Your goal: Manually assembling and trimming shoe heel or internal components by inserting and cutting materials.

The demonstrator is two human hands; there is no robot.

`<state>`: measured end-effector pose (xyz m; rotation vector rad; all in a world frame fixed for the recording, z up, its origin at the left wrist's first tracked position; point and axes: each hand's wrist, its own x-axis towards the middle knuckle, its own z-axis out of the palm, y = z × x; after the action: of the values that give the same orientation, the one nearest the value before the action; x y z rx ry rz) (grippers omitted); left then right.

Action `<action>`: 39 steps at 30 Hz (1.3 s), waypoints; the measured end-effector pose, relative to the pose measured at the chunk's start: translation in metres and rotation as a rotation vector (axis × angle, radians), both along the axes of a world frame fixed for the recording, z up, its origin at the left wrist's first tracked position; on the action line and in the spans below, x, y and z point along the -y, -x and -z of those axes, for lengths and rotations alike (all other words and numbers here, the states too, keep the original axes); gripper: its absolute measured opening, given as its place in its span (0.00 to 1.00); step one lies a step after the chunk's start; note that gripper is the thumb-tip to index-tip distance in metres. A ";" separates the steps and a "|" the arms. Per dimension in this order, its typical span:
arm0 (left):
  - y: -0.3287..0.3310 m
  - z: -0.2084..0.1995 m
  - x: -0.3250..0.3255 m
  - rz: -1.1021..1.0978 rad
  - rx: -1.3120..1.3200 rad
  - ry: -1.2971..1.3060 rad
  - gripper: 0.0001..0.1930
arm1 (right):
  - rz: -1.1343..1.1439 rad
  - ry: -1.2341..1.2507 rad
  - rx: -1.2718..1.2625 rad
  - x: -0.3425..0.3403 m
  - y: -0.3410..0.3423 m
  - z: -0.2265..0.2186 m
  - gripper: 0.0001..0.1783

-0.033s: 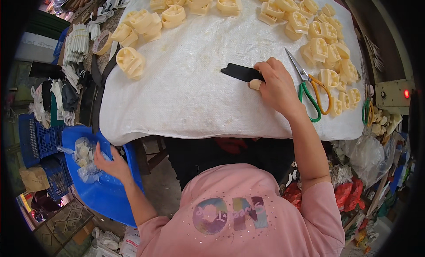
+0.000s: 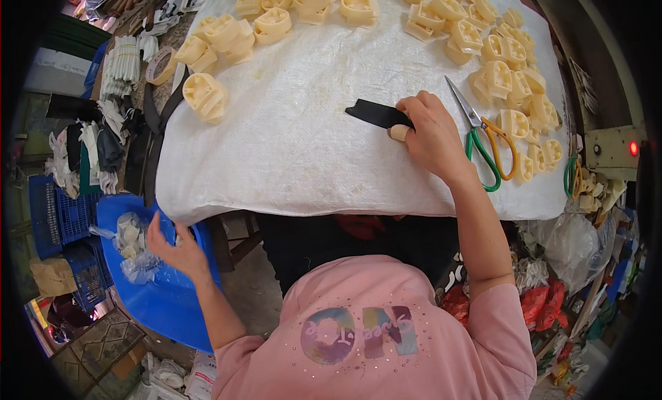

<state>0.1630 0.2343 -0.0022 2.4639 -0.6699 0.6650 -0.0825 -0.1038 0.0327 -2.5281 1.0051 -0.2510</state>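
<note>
So, the flat black piece (image 2: 372, 113) is pinched by one end in the right hand (image 2: 434, 134), thumb and fingers wrapped tight on it, over the white-covered desk (image 2: 296, 152). Whether it's lifted or resting can't be told. A tan cover (image 2: 398, 132) is worn on a digit of that hand.

The left hand (image 2: 178, 250) is held over the blue tub (image 2: 165, 303), fingers loosely parted, nothing clearly gripped (a pale spot near the thumb can't be made out). Clear plastic (image 2: 140, 267) can be seen in the tub.

Trouble spots, imo: the scissors (image 2: 476, 121) are parked just right of the right hand, so the handles could get bumped if the forearm is swung that way. The cream parts (image 2: 496, 81) beyond are heaped unevenly and might be toppled by the same swing. The black piece could be twisted loose too, since only one end is gripped. And the left knuckles could be knocked on the desk edge if raised carelessly.
</note>
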 end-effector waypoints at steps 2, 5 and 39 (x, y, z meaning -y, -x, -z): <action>0.013 -0.010 0.041 0.223 -0.023 0.061 0.20 | -0.035 -0.019 0.078 0.004 0.002 0.003 0.08; 0.047 -0.027 0.091 0.520 -0.240 0.202 0.16 | -0.043 0.052 0.120 0.004 0.008 0.002 0.08; 0.038 0.002 0.107 0.747 -0.479 0.466 0.16 | -0.516 0.027 0.411 -0.063 -0.238 0.021 0.40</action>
<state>0.1253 0.1273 -0.0042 1.6603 -1.0065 -0.0653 0.1556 -0.0405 0.0117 -2.5061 0.1850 -0.5945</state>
